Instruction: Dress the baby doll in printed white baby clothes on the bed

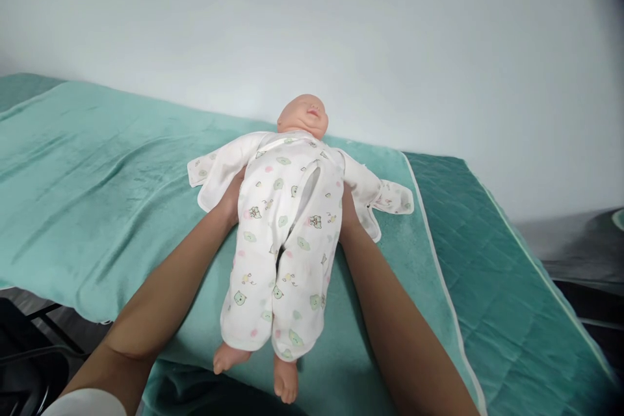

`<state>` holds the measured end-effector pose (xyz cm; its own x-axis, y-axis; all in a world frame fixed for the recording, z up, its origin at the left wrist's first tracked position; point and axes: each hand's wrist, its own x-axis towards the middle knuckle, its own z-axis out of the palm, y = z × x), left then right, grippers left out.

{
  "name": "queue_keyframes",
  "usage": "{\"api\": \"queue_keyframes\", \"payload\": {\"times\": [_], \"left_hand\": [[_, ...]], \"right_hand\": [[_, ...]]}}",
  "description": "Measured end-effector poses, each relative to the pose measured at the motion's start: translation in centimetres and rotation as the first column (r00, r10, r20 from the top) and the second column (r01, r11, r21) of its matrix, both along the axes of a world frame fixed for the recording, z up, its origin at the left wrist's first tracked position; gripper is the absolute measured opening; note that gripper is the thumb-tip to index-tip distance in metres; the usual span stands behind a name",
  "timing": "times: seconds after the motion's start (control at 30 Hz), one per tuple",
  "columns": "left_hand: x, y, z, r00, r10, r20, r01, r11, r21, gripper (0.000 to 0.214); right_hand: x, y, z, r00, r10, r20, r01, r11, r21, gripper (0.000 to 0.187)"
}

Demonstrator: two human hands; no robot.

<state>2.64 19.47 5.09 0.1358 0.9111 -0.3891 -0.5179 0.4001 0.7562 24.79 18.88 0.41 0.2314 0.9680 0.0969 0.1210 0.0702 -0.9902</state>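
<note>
A baby doll (303, 116) lies on its back, head toward the wall and bare feet toward me. It wears white printed trousers (287, 234) with an open slit at the crotch, and a white jacket (234, 156) whose sleeves spread out to both sides. My left hand (234, 198) reaches in at the doll's left-hand side as I see it, under the jacket's edge. On the other side my right hand (347, 205) goes in beneath the jacket flap. The fingers of both hands are hidden behind the doll's body and clothes.
A teal blanket (97, 169) with a pale edge covers the bed, over a darker quilted mat (502, 286) on the right. A plain white wall (312, 26) stands behind. A black chair (29, 351) is at the lower left.
</note>
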Motion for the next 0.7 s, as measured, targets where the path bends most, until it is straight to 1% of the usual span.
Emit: {"api": "queue_keyframes", "payload": {"times": [0.13, 0.2, 0.3, 0.4, 0.47, 0.53, 0.6, 0.63, 0.7], "left_hand": [[-0.7, 0.2, -0.2, 0.986, -0.038, -0.163, 0.063, 0.986, 0.153, 0.013], [-1.0, 0.5, -0.5, 0.973, -0.044, -0.226, 0.102, 0.963, 0.250, 0.018], [-1.3, 0.9, -1.1, 0.961, -0.014, -0.275, 0.109, 0.936, 0.333, 0.025], [-1.5, 1.1, -1.6, 0.941, 0.053, -0.334, 0.076, 0.930, 0.360, 0.029], [-1.6, 1.2, -1.8, 0.911, 0.104, -0.399, 0.067, 0.917, 0.393, 0.030], [-1.8, 1.3, -1.7, 0.855, 0.179, -0.486, 0.066, 0.892, 0.446, 0.029], [-2.0, 1.5, -1.6, 0.780, 0.282, -0.559, 0.060, 0.855, 0.515, 0.029], [-2.0, 1.5, -1.5, 0.746, 0.329, -0.579, 0.058, 0.835, 0.548, 0.029], [-2.1, 1.7, -1.3, 0.704, 0.391, -0.592, 0.061, 0.798, 0.600, 0.029]], "right_hand": [[0.0, -0.6, 1.1, 1.000, 0.005, 0.006, -0.004, 1.000, -0.022, 0.022], [-0.2, -0.8, 1.7, 1.000, -0.012, -0.011, 0.011, 0.999, -0.044, 0.019], [-0.4, -1.0, 2.2, 0.993, -0.022, -0.115, 0.011, 0.995, -0.095, 0.015], [-0.3, -0.9, 2.0, 0.959, 0.007, -0.282, -0.039, 0.994, -0.105, 0.018], [-0.1, -0.9, 1.9, 0.942, 0.044, -0.333, -0.068, 0.996, -0.061, 0.021], [0.1, -1.0, 1.9, 0.942, 0.083, -0.326, -0.089, 0.996, -0.005, 0.021], [0.2, -1.2, 2.0, 0.948, 0.109, -0.300, -0.102, 0.994, 0.041, 0.024], [0.2, -1.3, 2.1, 0.952, 0.113, -0.285, -0.101, 0.993, 0.056, 0.025], [0.2, -1.5, 2.2, 0.961, 0.105, -0.256, -0.089, 0.993, 0.073, 0.028]]}}
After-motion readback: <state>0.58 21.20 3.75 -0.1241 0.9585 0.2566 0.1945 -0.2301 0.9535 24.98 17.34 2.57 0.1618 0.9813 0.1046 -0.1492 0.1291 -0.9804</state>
